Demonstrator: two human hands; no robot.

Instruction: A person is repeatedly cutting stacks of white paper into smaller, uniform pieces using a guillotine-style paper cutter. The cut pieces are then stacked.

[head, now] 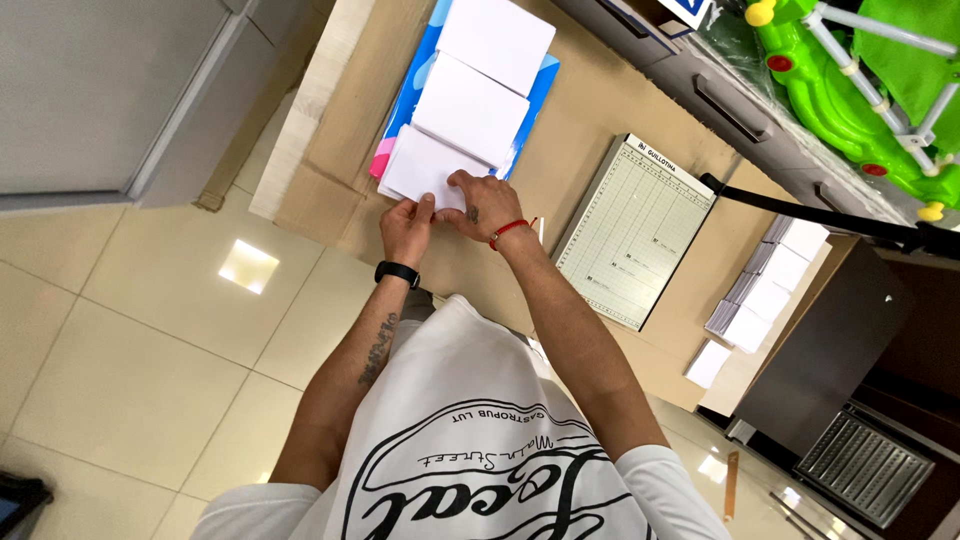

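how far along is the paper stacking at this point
Looks partway, as far as one view shows. Done: two white stacks lie squared on the blue sheet, and more cut stacks sit beside the paper cutter. In hand: the left hand and right hand press on the nearest white stack, apparently aligning it. Left: that stack, plus a loose sheet at the table's edge.

This looks like a small shop or print place. A paper cutter (636, 232) with a grid sits on a table (590, 110) covered in brown cardboard. White paper stacks (468, 105) lie in rows (more stacks (765, 285) wait at the side). The floor (130, 330) has shiny tiles.
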